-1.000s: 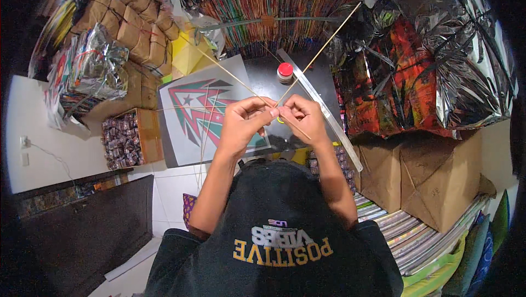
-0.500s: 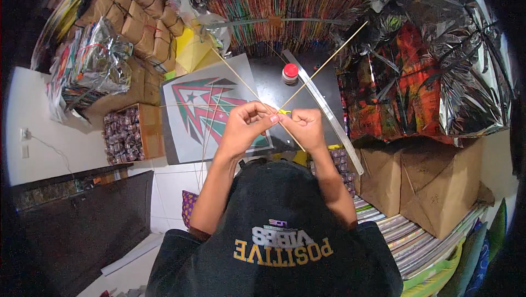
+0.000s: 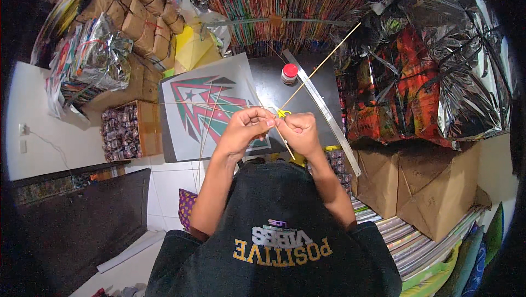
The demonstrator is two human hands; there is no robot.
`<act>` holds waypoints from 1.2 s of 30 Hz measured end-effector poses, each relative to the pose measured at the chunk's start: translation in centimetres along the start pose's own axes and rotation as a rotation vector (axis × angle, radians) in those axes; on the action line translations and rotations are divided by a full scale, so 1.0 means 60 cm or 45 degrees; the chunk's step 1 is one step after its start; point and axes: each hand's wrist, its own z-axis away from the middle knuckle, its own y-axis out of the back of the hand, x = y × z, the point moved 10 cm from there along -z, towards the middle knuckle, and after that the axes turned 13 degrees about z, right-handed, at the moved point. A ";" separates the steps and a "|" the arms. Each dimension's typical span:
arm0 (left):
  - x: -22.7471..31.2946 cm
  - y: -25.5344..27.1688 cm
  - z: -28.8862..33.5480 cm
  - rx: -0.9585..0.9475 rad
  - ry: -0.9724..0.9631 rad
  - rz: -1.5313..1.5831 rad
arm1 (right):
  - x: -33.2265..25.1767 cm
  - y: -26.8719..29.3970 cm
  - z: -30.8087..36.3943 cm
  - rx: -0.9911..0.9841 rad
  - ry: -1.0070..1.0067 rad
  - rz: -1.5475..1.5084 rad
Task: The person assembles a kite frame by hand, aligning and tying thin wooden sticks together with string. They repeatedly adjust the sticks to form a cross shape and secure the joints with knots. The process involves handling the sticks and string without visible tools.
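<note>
Above the table my left hand [image 3: 247, 127] is closed, its thumb and fingertips pinching thin bamboo sticks where they meet. My right hand [image 3: 302, 133] is curled into a fist against the same spot, thumb toward the left fingertips. One bamboo stick [image 3: 323, 63] slants up to the far right from this junction. Another stick [image 3: 285, 142] shows its lower end between my hands; its upper part is blurred. A small yellow item [image 3: 283, 114] shows just beyond my fingertips; its kind is unclear. My fingers hide the crossing itself and anything fine in the right fist.
A patterned red, green and black sheet [image 3: 192, 124] with thin sticks over it lies on the dark table [image 3: 263, 67]. Beyond my hands are a red-capped jar [image 3: 289, 73] and a metal ruler [image 3: 323, 110]. A cardboard box [image 3: 149, 130] stands left, wrapped bundles [image 3: 405, 83] right.
The lower end of one stick has swung left and toward me, and its upper part has blurred. My right hand has shifted slightly left and nearer me. Both hands stay closed at the junction.
</note>
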 end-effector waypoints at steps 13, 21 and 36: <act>-0.001 0.002 0.019 0.067 0.085 0.002 | 0.002 0.006 0.008 -0.132 -0.065 0.046; 0.013 0.010 0.026 0.034 0.069 0.147 | 0.075 0.000 0.023 -0.268 -0.482 -0.653; 0.057 0.021 0.027 0.060 -0.141 0.045 | 0.082 0.088 0.004 0.180 -0.476 -0.050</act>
